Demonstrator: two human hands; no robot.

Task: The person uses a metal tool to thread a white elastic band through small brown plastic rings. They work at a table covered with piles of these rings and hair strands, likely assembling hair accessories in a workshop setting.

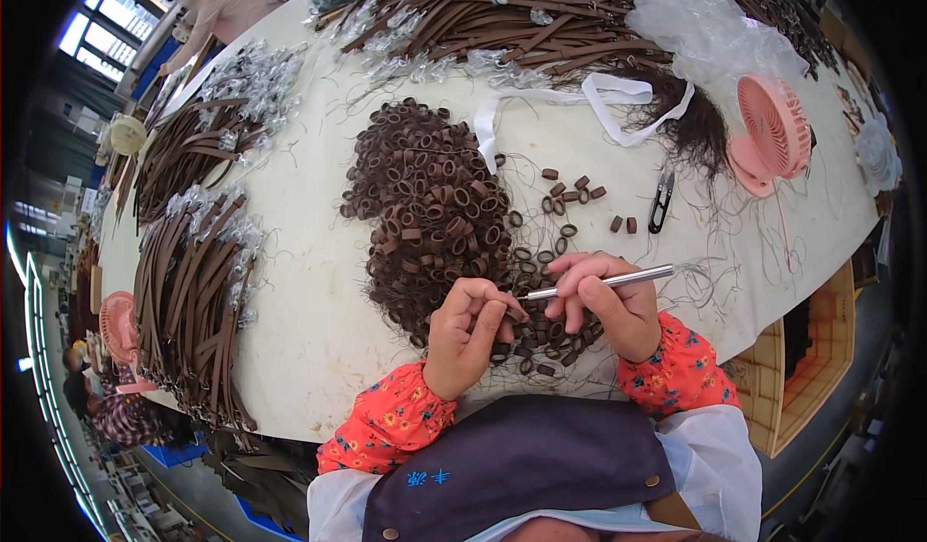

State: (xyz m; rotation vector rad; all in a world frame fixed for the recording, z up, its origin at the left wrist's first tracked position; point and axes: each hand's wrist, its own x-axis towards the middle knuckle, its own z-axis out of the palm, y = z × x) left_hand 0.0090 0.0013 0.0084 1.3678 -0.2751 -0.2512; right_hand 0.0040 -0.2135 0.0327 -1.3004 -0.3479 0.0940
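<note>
My right hand (613,301) grips a slim silver metal pen-like tool (637,277), its thin tip pointing left. That tip meets the fingertips of my left hand (468,334), which are pinched round a small brown strap loop (519,312), mostly hidden by the fingers. Beyond and to the left of my hands lies a big heap of brown strap loops (435,204) with loose dark threads. More loops lie under and between my hands, and several sit apart at the right of the heap. Black thread snips (661,201) rest on the table beyond my right hand.
On the white table (309,252), bundles of brown straps (188,301) lie at left and a larger pile (541,30) at the far side. A pink fan (770,132), white ribbon (618,88) and clear plastic (710,26) are at right. Another person (227,11) stands far left.
</note>
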